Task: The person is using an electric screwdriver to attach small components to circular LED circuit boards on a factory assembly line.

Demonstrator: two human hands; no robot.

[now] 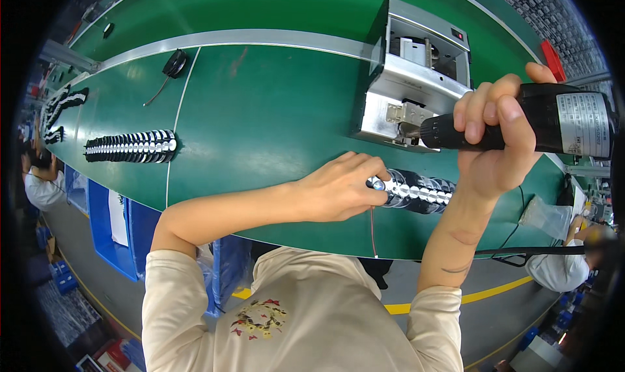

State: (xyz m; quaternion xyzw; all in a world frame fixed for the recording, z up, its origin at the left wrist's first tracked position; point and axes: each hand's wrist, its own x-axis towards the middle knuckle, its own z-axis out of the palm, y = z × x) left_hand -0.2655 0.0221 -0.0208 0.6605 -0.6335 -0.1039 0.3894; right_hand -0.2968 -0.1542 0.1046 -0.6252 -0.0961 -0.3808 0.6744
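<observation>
My right hand (498, 121) is wrapped round a black electric screwdriver (543, 118) held nearly level. Its nose points left and meets the metal outlet block of a silver screw feeder (416, 77); the bit's tip is hidden there. My left hand (340, 186) pinches a round black part with a shiny silver face (376, 184), largely covered by my fingers. It is at the left end of a row of similar round black-and-silver parts (423, 193) lying on the green bench. A thin red wire (373, 232) hangs below my left fingers toward the bench's near edge.
A second row of round parts (130, 147) lies on the bench at left. Beyond it is a single black part with a wire (174, 64). Blue bins (111, 222) stand below the near edge. A clear plastic bag (545, 217) and a black cable are at right; other people sit nearby.
</observation>
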